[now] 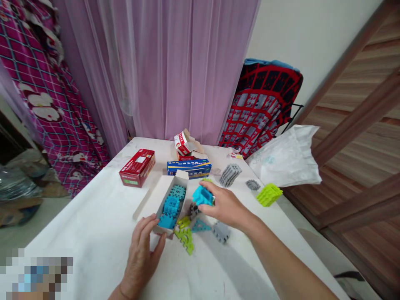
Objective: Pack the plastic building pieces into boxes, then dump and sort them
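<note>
My left hand (pixel 142 248) grips the near end of an open white cardboard box (pixel 163 230), fingers on its left side and thumb at the near end. Inside lie blue toothed plastic building pieces (pixel 171 205); the box's lid (pixel 150 195) is folded out to the left. Just right of the box, my right hand (pixel 226 207) pinches a light-blue building block (pixel 202 195) above the table. Below it are loose pieces: a lime-green one (pixel 185 239), a blue triangular one (pixel 200 226), a grey one (pixel 221 232) and a dark one partly hidden.
A red box (pixel 137 167) stands at the left on the white table (pixel 93 233). A blue box (pixel 189 166) and an opened red-and-white box (pixel 184 142) are at the back. Stacked grey pieces (pixel 230 174), lime-green pieces (pixel 269 195) and a white bag (pixel 284 158) occupy the right.
</note>
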A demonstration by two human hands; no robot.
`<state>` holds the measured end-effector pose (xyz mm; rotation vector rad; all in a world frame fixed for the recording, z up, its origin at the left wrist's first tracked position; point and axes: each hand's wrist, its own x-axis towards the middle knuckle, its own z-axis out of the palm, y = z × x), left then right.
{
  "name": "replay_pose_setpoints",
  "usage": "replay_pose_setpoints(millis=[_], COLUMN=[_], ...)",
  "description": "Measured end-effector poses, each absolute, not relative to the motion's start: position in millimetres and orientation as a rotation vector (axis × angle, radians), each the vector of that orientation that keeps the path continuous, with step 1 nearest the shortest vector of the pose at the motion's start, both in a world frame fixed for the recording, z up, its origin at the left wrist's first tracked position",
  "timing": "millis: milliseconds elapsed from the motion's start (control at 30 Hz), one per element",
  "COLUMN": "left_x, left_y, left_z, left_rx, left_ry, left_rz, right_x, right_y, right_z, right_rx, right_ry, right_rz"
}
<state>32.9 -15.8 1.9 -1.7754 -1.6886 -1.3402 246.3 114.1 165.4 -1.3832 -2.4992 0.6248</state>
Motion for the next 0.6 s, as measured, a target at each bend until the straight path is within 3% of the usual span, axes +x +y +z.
replay_pose_setpoints(millis=[267, 600], left_x=[35.3, 37.0], left_y=[-18.2, -18.1], left_z=[0.7, 4.6], left_rx=[-1.779, -1.772], left_ry=[-1.716, -1.705], left_rz=[-1.387, -1.351], right_x=[173.6, 182.0], right_y=[102.2, 120.6], right_z=[131.5, 134.7], right_rx=[-1.045, -1.246], right_ry=[-2.749, -2.713], right_rz=[0.631, 0.591])
